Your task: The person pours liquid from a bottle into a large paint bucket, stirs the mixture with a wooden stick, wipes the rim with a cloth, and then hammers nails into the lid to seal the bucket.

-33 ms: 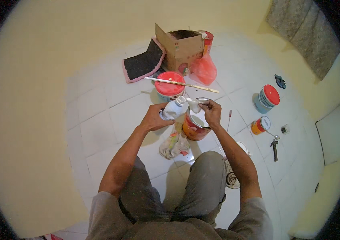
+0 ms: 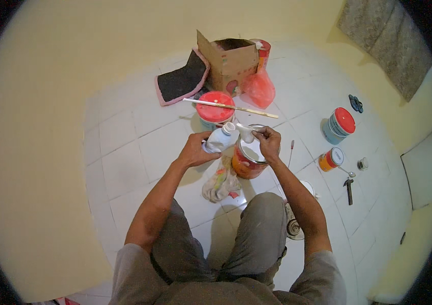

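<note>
- The tiled floor (image 2: 139,142) takes up most of the view. The person crouches on it, knees up, with both forearms reaching forward over the work.
- A cardboard box (image 2: 231,63) stands open at the far side. A dark mat with a pink edge (image 2: 183,79) lies to its left and a pink plastic bag (image 2: 260,87) just to its right.
- A tub with a red lid (image 2: 216,108) sits just beyond the hands, with a long wooden stick (image 2: 236,108) lying across its top.
- The open paint can (image 2: 249,160), orange on the side, stands on the floor directly in front of the knees. A stained rag (image 2: 221,185) lies touching its left side.
- Well apart to the right stand a blue bucket with a red lid (image 2: 339,124), a small orange tin (image 2: 330,158) and a hammer (image 2: 349,189).
- The left hand (image 2: 194,150) is closed around a small white bottle (image 2: 221,140), held tilted with its neck pointing toward the can.
- The right hand (image 2: 268,142) hovers over the can's rim, fingers pinched on something small and white at the bottle's mouth. It looks like the cap, though it is too small to be sure.
- As a judgement, the step in hand is opening the bottle above the can. The next move calls for keeping the neck over the opening and tipping slowly so nothing runs onto the tiles.
</note>
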`<state>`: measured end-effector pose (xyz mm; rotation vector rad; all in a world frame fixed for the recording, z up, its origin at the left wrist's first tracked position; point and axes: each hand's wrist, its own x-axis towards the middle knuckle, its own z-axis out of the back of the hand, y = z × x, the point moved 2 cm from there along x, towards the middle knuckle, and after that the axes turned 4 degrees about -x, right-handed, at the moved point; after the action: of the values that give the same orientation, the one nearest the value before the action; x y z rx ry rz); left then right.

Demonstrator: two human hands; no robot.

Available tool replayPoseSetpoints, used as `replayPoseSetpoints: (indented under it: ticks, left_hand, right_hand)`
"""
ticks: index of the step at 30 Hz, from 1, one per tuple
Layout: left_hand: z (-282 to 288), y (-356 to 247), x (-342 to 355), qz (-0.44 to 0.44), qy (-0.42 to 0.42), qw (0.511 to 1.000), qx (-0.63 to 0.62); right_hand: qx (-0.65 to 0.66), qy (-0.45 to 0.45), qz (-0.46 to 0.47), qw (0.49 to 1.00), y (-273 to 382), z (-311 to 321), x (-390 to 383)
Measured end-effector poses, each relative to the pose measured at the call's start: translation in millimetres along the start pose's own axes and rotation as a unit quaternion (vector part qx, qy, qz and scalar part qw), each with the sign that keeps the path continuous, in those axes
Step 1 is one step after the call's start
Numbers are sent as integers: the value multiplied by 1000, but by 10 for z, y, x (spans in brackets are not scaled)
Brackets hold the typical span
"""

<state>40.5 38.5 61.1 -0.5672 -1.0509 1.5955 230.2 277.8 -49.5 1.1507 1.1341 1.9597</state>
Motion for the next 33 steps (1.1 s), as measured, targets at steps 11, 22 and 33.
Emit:
replayPoseSetpoints:
  ticks: [11, 22, 33]
  left_hand:
    - [-39, 73, 59, 16, 20, 1000, -4]
    - [-313, 88, 203, -41, 13, 998, -46]
    - [-387, 20, 290, -60, 20, 997, -38]
  right_hand:
    - [80, -14, -25, 996, 637, 364, 245]
    - [-13, 147, 31, 989, 1426, 1047, 586]
    - [-188, 240, 98, 947, 2221, 1141, 702]
